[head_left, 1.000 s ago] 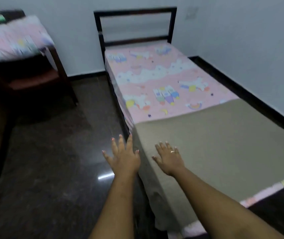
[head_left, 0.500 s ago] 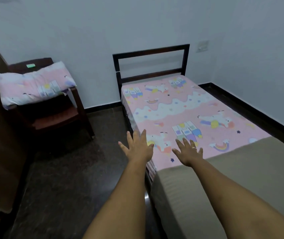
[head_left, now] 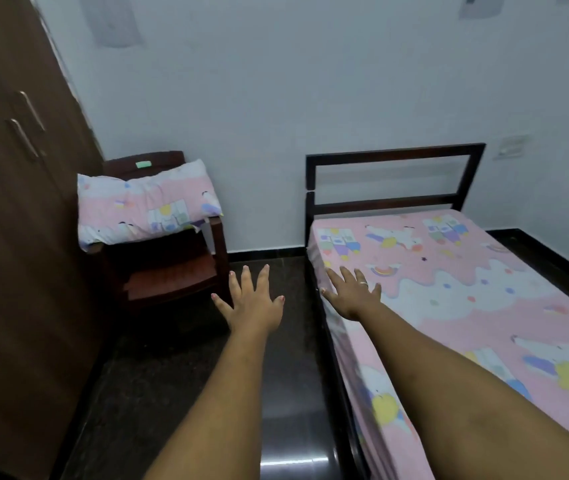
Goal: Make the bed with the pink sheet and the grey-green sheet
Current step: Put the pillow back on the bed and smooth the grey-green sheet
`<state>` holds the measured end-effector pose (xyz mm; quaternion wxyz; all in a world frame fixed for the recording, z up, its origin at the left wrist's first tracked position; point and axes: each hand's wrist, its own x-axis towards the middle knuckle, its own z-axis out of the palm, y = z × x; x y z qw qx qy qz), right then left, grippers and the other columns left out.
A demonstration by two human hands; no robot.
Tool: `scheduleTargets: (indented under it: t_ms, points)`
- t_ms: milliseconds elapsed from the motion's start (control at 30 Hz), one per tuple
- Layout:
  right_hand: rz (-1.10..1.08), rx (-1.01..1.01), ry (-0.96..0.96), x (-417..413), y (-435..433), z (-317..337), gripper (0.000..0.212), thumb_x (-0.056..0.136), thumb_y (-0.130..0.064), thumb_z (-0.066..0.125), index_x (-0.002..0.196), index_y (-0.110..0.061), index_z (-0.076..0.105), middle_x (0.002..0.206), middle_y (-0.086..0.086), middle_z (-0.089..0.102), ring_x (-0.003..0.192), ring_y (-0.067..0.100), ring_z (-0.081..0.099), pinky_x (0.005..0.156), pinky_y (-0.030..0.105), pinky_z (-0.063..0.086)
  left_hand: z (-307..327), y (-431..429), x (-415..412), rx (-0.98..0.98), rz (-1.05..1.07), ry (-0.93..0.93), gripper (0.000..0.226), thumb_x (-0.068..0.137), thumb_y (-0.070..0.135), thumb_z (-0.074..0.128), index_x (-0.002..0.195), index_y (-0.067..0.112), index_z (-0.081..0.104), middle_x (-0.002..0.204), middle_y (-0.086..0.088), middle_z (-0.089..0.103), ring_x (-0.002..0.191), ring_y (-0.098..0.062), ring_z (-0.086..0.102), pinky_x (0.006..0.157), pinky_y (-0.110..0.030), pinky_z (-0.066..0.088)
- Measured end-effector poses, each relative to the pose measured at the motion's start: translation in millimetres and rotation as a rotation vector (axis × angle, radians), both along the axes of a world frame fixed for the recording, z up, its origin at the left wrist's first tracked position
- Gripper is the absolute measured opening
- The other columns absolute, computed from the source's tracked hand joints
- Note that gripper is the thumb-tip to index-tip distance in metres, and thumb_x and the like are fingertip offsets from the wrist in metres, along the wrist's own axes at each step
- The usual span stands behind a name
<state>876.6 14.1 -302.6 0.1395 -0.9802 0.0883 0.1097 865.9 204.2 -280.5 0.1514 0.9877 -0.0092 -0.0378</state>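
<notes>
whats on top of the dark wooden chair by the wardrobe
A pink patterned pillow lies across the chair's armrests, with the red seat bare below. A small green thing sits on the backrest, which the pillow partly hides.

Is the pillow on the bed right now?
No, the pillow lies on the chair beside the bed, apart from it.

Matt printed cloth pink sheet (head_left: 449, 306), glossy dark stone floor (head_left: 286, 410), smooth brown wood wardrobe (head_left: 9, 202).

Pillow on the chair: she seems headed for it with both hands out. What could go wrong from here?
The pillow overhangs the chair arms, so a one-sided grab may tip it onto the floor. The right hand is over the pink sheet edge and could drag it loose. The left hand is open and empty.
</notes>
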Motion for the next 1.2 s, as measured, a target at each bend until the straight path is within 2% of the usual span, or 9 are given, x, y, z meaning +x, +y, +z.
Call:
scheduleTargets:
  t_ms: [133,333,600,633,700,800,933,1033,1200]
  points:
    - [0.064,0.02,0.01,109,57,-11,0.059,0.098,-0.055,0.025,0.15,-0.04,0.003,0.16,-0.004,-0.005,0.147,0.023,-0.006,0.113,0.059,0.002,-10,61,95,0.048,0.056,0.017,0.067,0.097,0.051,0.036,0.15,0.038,-0.003,0.159,0.0,-0.014,0.144,-0.026,-0.02,0.11,-0.063,-0.007]
    - [0.185,0.022,0.015,243,145,-18,0.06,0.098,-0.055,0.026,0.15,-0.04,0.001,0.16,-0.004,-0.005,0.147,0.024,-0.009,0.114,0.061,-0.001,-9,127,228,0.0,0.122,0.031,0.067,0.097,0.048,0.038,0.15,0.037,-0.001,0.159,-0.001,-0.013,0.144,-0.026,-0.019,0.111,-0.063,-0.006]
    - [0.24,0.006,-0.011,436,204,-14,0.06,0.097,-0.055,0.029,0.15,-0.041,0.004,0.16,-0.005,-0.004,0.147,0.023,-0.009,0.112,0.061,0.001,-18,191,404,-0.057,0.243,0.04,0.066,0.096,0.049,0.039,0.15,0.037,0.002,0.159,-0.001,-0.012,0.145,-0.025,-0.019,0.11,-0.062,-0.007]
    - [0.247,-0.001,-0.016,441,206,-12,0.061,0.097,-0.055,0.029,0.15,-0.04,0.004,0.16,-0.005,-0.003,0.147,0.023,-0.008,0.112,0.061,0.002,-17,191,409,-0.051,0.248,0.05,0.066,0.096,0.049,0.038,0.15,0.036,0.002,0.159,-0.001,-0.012,0.145,-0.025,-0.019,0.11,-0.063,-0.007]
    - [0.296,-0.023,-0.017,512,232,-19,0.061,0.097,-0.055,0.03,0.15,-0.04,0.003,0.16,-0.004,-0.003,0.147,0.023,-0.006,0.112,0.062,0.003,-22,208,468,-0.05,0.291,0.059,0.066,0.096,0.051,0.036,0.15,0.036,0.001,0.159,-0.001,-0.014,0.145,-0.025,-0.019,0.11,-0.062,-0.007]
    - [0.365,-0.049,-0.008,572,257,-8,0.06,0.098,-0.053,0.03,0.15,-0.039,0.004,0.16,-0.004,-0.004,0.147,0.024,-0.005,0.113,0.061,0.004,-17,227,523,-0.096,0.321,0.054,0.067,0.095,0.053,0.036,0.15,0.039,0.001,0.159,0.002,-0.014,0.145,-0.023,-0.018,0.11,-0.061,-0.006]
    - [0.468,-0.059,-0.033,679,317,8,0.06,0.099,-0.052,0.028,0.151,-0.039,0.0,0.16,-0.006,-0.006,0.147,0.022,-0.007,0.113,0.06,0.003,-23,277,612,-0.22,0.507,0.084,0.065,0.094,0.053,0.038,0.148,0.041,0.004,0.159,0.005,-0.01,0.145,-0.022,-0.013,0.111,-0.06,-0.003]
    - [0.546,-0.061,-0.038,727,360,7,0.06,0.099,-0.052,0.026,0.151,-0.039,-0.001,0.16,-0.006,-0.007,0.147,0.022,-0.008,0.112,0.06,0.002,-40,311,651,-0.336,0.654,0.156,0.067,0.094,0.054,0.038,0.149,0.037,0.004,0.159,0.0,-0.006,0.145,-0.025,-0.011,0.115,-0.056,0.0]
    - [0.611,-0.069,-0.039,803,418,-3,0.06,0.099,-0.051,0.027,0.151,-0.037,0.0,0.16,-0.004,-0.008,0.147,0.024,-0.009,0.112,0.061,0.001,-67,361,736,-0.501,0.758,0.214,0.069,0.095,0.052,0.038,0.15,0.03,0.006,0.159,-0.006,0.001,0.145,-0.031,-0.003,0.117,-0.049,0.007]
